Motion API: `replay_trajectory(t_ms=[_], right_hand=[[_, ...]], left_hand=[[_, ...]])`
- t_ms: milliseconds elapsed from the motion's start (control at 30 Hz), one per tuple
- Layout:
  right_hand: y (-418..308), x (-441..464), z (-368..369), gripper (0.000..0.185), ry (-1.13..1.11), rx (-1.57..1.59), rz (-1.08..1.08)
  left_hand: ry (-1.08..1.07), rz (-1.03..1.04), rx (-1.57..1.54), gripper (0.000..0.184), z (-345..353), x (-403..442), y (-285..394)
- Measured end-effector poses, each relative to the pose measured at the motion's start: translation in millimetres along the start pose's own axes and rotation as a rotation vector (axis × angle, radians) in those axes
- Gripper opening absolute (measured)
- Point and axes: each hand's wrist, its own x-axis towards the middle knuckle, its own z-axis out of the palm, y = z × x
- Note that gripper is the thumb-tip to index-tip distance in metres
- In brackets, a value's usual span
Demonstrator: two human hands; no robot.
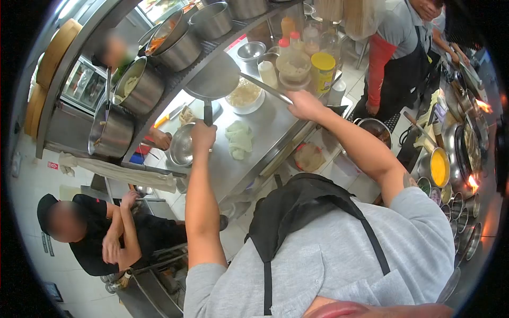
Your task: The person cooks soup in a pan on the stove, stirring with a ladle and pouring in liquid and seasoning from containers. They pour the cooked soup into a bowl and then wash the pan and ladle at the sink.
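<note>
My left hand (203,137) is closed around the dark handle of a grey round pan (214,77), raised above the steel counter (220,172). In my right hand (307,106) is the end of a long metal utensil (265,87) that reaches left toward the pan's rim; I cannot tell its head. Beneath it stands a white bowl (246,99) of pale food. A light green cloth (239,139) lies on the counter near my left hand. Beside that hand sits a steel bowl (181,148), partly covered by my arm.
Large steel pots (140,87) line the shelf above. Sauce bottles (267,74) and a yellow-lidded jar (323,64) stand at the back. Another person's hand (159,139) is beyond the steel bowl. Co-workers stand left and right. Flames (473,182) burn at the right-hand stove.
</note>
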Motion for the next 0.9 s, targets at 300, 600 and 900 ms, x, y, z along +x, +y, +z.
replay_trajectory(t_ms=[300,600,900], right_hand=[[-10,28,4,0.031,0.009,-0.051,-0.024],[-28,38,-7,0.028,-0.056,-0.226,-0.061],[-56,4,-31,0.028,-0.104,-0.443,-0.107]], left_hand=[[-0.121,-0.174,-0.315,0.023,20,-18,-32],[-0.115,-0.172,-0.410,0.019,-3,-35,-29],[-0.159,-0.167,-0.632,0.018,-8,-101,-80]])
